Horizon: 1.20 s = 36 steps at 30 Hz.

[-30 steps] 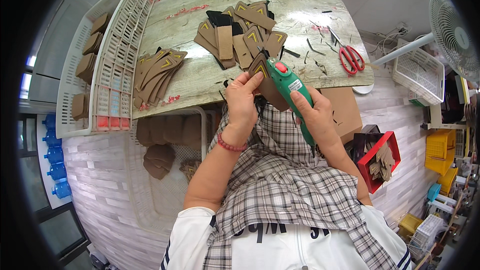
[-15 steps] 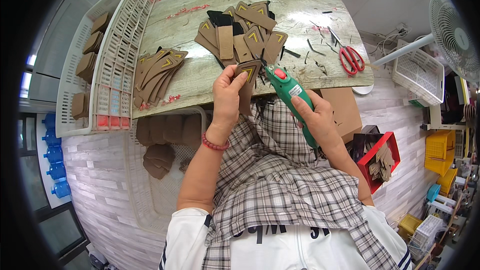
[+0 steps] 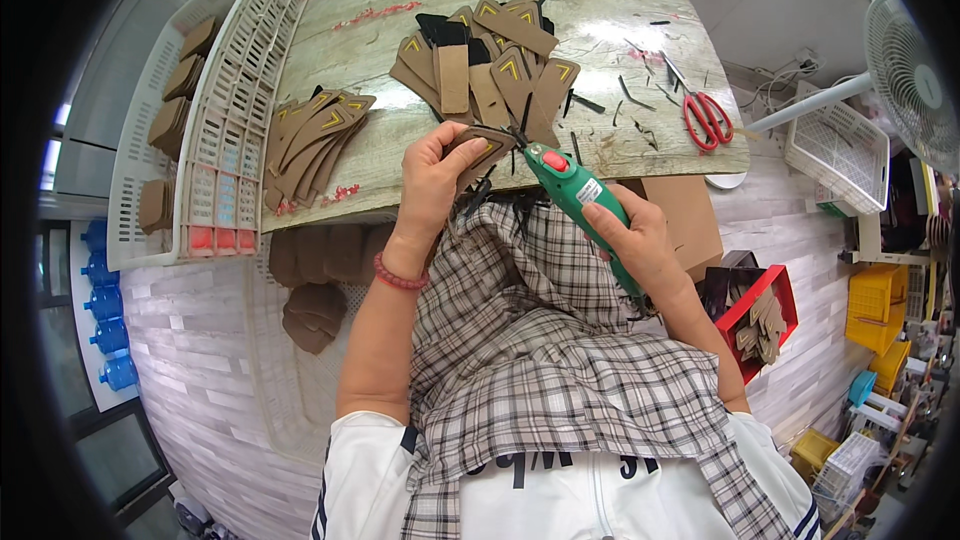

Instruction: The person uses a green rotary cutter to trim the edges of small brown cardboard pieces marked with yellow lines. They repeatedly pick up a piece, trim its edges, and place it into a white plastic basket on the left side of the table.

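Note:
My left hand (image 3: 436, 172) is closed on a brown fabric piece (image 3: 488, 146) with a yellow chevron, holding it tilted just past the table's near edge. Wrapped round the handle of a green cordless electric cutter (image 3: 578, 190) with a red switch is my right hand (image 3: 630, 237). The cutter's head meets the corner of the piece, beside a dark strip. Beyond my hands lies a heap of brown pieces (image 3: 510, 80), some with yellow chevrons and some black. A fanned stack of similar pieces (image 3: 318, 135) rests to the left.
Red-handled scissors (image 3: 708, 120) and dark offcuts (image 3: 630, 95) lie on the table (image 3: 350, 50). A white plastic crate (image 3: 222, 140) stands at the left with brown stacks. Beneath the table's edge is another white crate (image 3: 262, 340). A red box (image 3: 790, 310) and a fan (image 3: 905, 60) are at right.
My left hand has moved left and turned the brown piece, so it lies more sideways. The cutter has shifted slightly left and down, and its head now meets the piece's corner.

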Motion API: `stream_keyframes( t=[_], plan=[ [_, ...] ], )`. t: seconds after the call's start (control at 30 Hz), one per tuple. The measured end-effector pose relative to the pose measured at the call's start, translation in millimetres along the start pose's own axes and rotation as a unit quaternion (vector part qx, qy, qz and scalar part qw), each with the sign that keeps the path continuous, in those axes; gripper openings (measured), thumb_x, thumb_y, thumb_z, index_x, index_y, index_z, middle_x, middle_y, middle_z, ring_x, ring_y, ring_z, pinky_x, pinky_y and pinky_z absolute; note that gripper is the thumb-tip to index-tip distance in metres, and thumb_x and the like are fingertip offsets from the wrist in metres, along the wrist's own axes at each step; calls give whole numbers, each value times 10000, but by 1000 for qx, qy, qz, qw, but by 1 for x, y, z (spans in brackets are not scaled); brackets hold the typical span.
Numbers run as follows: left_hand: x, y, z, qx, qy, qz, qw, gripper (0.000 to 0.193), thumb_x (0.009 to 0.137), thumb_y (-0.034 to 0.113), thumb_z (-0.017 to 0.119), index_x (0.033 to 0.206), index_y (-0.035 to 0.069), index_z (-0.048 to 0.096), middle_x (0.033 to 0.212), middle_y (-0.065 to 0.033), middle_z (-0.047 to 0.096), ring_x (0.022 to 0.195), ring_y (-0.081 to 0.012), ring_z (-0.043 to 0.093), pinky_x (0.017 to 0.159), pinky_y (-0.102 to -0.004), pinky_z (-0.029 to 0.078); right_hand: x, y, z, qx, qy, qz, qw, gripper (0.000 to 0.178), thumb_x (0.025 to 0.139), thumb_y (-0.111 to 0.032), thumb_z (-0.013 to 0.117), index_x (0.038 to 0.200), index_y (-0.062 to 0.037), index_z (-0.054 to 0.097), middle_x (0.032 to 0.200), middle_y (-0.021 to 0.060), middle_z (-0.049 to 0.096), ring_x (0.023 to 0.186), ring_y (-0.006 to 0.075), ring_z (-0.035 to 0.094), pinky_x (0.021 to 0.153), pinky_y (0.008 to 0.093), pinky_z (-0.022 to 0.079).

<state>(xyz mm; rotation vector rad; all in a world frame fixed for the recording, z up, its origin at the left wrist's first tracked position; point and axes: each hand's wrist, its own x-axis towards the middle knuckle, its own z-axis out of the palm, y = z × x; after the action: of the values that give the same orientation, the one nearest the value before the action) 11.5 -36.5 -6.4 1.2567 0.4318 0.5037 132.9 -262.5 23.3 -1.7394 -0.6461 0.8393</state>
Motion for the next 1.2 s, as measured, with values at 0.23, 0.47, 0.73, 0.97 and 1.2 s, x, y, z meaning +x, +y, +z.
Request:
stream_keyframes(
  t=[0.23, 0.47, 0.73, 0.97, 1.2],
  plan=[
    [4, 10, -15, 51, -41, -13, 998, 87, 884, 55, 632, 922, -23, 638, 827, 3, 636, 729, -29, 568, 652, -176, 474, 1, 0, -1, -28, -23, -7, 999, 333, 887, -323, 661, 968, -1, 634, 648, 26, 564, 537, 63, 499, 496, 248, 410],
    [9, 14, -25, 129, -79, -37, 988, 88, 868, 63, 638, 899, -18, 653, 794, 21, 621, 707, -24, 538, 627, -180, 440, 5, 5, -2, -50, -39, -16, 998, 347, 880, -339, 673, 981, -9, 632, 658, 31, 570, 550, 68, 497, 503, 249, 417],
    [8, 17, -26, 157, -137, -84, 974, 86, 873, 62, 635, 920, -6, 659, 801, 38, 615, 702, -19, 534, 630, -165, 431, 11, -9, 4, -54, -56, -2, 997, 367, 874, -325, 678, 1023, 8, 636, 663, 36, 578, 547, 71, 517, 495, 250, 417],
    [9, 18, -45, 169, -116, -79, 976, 108, 858, 82, 654, 914, -8, 675, 829, 28, 636, 724, -38, 550, 651, -187, 443, 33, 0, 28, -62, -31, -62, 996, 393, 863, -340, 685, 1099, -28, 647, 687, 46, 587, 539, 80, 503, 497, 259, 416],
    [45, 50, -151, 626, 148, 220, 734, 239, 781, 233, 712, 892, 29, 657, 864, -98, 616, 854, -270, 568, 774, -380, 449, 24, 7, 14, -8, 9, 32, 999, 374, 875, -299, 673, 1126, -23, 641, 694, 14, 577, 544, 66, 514, 486, 233, 418]
  ],
)
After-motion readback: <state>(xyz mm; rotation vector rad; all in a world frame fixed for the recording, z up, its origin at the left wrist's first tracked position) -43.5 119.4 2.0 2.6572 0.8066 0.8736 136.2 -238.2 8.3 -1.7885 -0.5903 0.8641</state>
